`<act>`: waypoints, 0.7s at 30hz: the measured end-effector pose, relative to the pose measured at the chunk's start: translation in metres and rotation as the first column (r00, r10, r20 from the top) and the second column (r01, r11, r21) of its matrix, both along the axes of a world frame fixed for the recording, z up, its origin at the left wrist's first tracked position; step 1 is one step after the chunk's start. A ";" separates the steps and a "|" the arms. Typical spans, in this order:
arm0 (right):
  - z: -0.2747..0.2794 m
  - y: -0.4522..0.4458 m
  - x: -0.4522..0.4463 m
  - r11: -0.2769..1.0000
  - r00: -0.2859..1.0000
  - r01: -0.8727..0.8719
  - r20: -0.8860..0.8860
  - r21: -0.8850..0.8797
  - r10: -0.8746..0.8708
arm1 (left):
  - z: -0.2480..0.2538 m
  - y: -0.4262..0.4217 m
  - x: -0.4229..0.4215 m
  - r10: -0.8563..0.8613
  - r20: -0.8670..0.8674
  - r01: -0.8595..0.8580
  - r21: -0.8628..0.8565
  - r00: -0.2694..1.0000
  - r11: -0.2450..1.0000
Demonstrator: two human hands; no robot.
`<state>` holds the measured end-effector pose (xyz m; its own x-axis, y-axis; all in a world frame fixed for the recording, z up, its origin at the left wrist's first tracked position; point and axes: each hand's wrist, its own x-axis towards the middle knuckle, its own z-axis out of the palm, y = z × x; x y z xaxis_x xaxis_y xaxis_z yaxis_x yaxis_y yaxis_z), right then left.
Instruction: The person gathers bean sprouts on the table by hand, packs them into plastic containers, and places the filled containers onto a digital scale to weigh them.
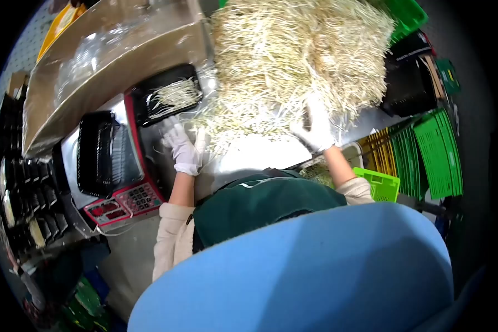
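My left hand [181, 145], in a white glove, is at the near edge of a black tray [144, 113] that holds some bean sprouts. Its fingers look stretched out and apart, with nothing visible in them. A large heap of bean sprouts [293, 50] covers the far part of the metal table [260, 154]. At the heap's near right side is my right hand [318, 130], also gloved. Its fingers reach up against the sprouts and the thumb points out to the left. Sprouts partly hide those fingertips.
A red-framed scale [144, 191] bears black trays [97, 155] on the left. Behind it stands a cardboard box [122, 61] lined with plastic. Stacked black trays [33, 193] sit far left. Green crates [437, 155] and a black bin [409, 88] stand at the right.
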<state>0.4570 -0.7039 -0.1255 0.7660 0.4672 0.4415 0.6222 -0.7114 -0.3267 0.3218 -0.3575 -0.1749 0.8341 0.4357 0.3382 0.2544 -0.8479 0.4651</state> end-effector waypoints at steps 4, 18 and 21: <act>0.026 0.019 -0.029 0.961 0.925 -0.276 -0.272 -0.004 0.264 | 0.030 -0.047 0.027 -0.400 0.069 0.405 -0.080 0.914 0.911; 0.008 -0.008 0.076 0.844 0.697 0.504 -0.490 -0.185 -0.524 | 0.029 -0.066 0.078 -0.311 0.039 0.313 -0.166 0.950 0.935; -0.003 -0.042 0.118 0.850 0.627 0.380 -0.573 -0.366 -0.527 | 0.015 -0.061 0.088 -0.254 -0.125 0.240 -0.120 0.959 0.963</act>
